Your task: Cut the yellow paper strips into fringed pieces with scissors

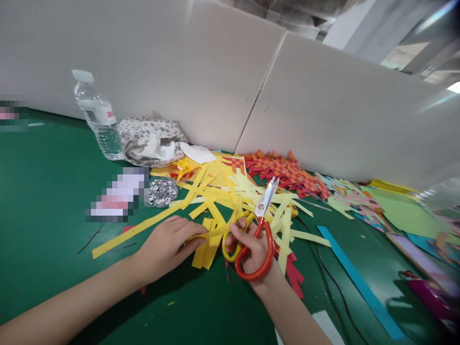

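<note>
My left hand [172,242] is closed in a pinch on one end of a yellow paper strip [217,232], held a little above the table. My right hand [253,247] has scissors [264,206] hooked on it, with one red and one yellow handle loop and the metal blades pointing up and away. Its thumb and finger also meet at the other end of the strip. Beneath both hands lie short yellow strips [203,258]. Pale yellow strips [285,227] are scattered behind and beside the right hand.
A water bottle [102,122] and a patterned tissue pouch [151,139] stand at the back left. Near them lies a bag of googly eyes [161,192]. Red-orange woven paper pieces [283,172] heap against the white partition [215,72]. A blue strip [359,280] and dark cord [334,282] lie right.
</note>
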`<state>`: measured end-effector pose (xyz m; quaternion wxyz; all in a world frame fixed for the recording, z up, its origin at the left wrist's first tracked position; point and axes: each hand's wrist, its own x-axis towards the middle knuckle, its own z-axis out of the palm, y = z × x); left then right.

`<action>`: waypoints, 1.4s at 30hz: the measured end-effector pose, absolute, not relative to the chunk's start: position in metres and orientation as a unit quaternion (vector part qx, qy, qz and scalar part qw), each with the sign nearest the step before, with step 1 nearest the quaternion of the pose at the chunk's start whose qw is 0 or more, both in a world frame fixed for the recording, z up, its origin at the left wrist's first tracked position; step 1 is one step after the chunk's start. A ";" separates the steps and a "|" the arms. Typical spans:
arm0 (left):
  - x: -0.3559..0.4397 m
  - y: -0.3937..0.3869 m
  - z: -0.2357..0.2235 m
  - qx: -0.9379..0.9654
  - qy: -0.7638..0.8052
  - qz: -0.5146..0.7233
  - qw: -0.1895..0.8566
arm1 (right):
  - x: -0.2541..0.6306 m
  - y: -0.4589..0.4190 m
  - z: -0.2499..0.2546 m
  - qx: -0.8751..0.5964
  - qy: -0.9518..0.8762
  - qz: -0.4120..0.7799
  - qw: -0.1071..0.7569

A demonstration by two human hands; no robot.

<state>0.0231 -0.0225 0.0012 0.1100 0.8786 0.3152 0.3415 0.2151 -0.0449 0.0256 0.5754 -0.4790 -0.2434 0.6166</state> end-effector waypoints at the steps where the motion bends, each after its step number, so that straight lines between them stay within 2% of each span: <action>1: 0.023 -0.022 0.001 0.876 0.321 0.341 0.115 | 0.216 -0.044 0.027 -0.473 -0.217 0.620 0.587; 6: 0.022 -0.022 0.001 0.872 0.343 0.320 0.138 | 0.217 -0.044 0.033 -0.438 -0.146 0.639 0.615; 13: 0.021 -0.018 0.007 0.774 0.515 0.284 0.236 | 0.218 -0.047 0.025 -0.401 -0.206 0.674 0.585; 16: 0.022 -0.016 0.012 0.707 0.531 0.323 0.338 | 0.218 -0.049 0.025 -0.416 -0.232 0.680 0.558; 21: 0.024 -0.015 0.017 0.539 0.439 0.392 0.602 | 0.216 -0.050 0.025 -0.455 -0.286 0.674 0.506; 24: 0.024 -0.015 0.018 0.462 0.406 0.405 0.676 | 0.216 -0.049 0.019 -0.467 -0.341 0.654 0.488; 30: 0.025 -0.014 0.015 0.437 0.429 0.421 0.669 | 0.214 -0.049 0.018 -0.495 -0.453 0.582 0.459; 34: 0.025 -0.015 0.015 0.442 0.435 0.407 0.670 | 0.210 -0.051 0.025 -0.501 -0.472 0.588 0.425; 42: 0.025 -0.013 0.015 0.408 0.463 0.393 0.682 | 0.211 -0.053 0.023 -0.497 -0.498 0.576 0.417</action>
